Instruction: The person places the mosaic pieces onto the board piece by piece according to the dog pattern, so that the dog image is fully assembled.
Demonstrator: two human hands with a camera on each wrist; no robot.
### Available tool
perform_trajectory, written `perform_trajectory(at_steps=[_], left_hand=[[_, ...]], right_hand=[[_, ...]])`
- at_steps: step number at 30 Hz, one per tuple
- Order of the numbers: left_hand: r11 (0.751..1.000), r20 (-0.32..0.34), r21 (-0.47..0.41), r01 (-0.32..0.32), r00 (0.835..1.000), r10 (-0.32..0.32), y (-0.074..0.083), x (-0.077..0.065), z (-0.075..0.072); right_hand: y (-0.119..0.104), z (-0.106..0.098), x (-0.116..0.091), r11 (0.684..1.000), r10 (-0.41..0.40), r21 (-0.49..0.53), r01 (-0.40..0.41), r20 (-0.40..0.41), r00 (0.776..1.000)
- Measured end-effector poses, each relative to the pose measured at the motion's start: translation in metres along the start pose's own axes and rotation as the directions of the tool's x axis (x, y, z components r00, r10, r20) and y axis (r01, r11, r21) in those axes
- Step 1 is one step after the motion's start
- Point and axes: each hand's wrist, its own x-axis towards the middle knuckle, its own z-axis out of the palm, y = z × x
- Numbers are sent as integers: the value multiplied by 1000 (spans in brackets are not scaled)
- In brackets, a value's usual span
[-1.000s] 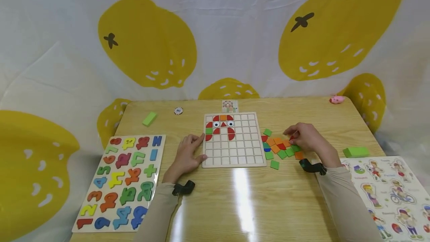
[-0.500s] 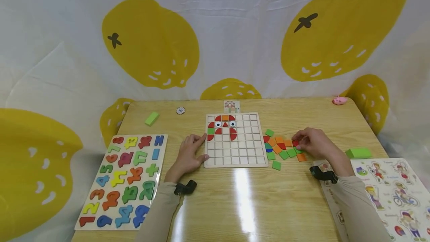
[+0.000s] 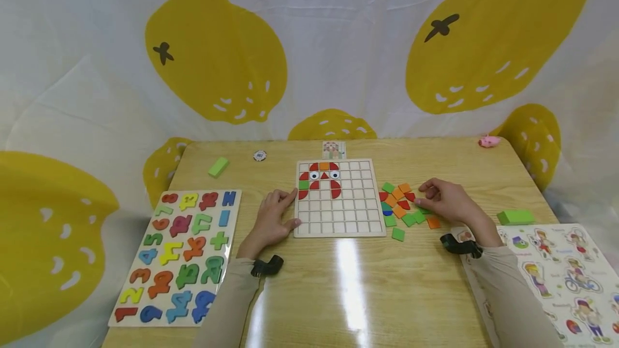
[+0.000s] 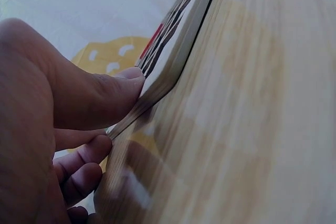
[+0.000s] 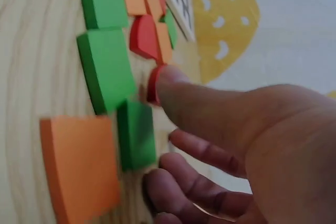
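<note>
Lying just left of right hand point(image 3: 447, 202), the nearer: red curved-edged flat tile point(image 5: 153, 85). Grip parted, nothing pinched; left hand point(image 3: 271, 216) spread.

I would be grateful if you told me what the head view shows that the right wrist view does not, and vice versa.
Only the head view: the left hand touching the left edge of the grid board, plus the number puzzle, pink toy and picture card.

Only the right wrist view: the thick sides of the tiles up close, and most of a green tile that the right hand partly covers in the head view.

Both: the right hand, tiles, at least part of the grid board, the wooden table and the fruit-patterned cloth.
</note>
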Motion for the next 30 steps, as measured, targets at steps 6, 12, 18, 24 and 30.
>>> perform_trajectory(at_steps=[6,12,18,24,30], left_hand=[[1000,-1,9,6,1000,-6,-2,1,-1],[1000,-5,2,2,1000,-2,-3,2,1],[1000,-7,3,-4,1000,4,-3,1,0],[1000,-5,9,3,1000,-3,-3,0,-1],[1000,-12,-1,-9,1000,9,-3,0,0]], right_hand=[[-6,9,13,1000,-11,1,11,-11,1000],[-10,9,13,1000,-21,19,22,-31,999],[-43,19,19,963,-98,243,119,-97,990],[-104,62,58,878,-142,437,193,-147,979],[-148,112,89,897,-201,366,248,-162,966]])
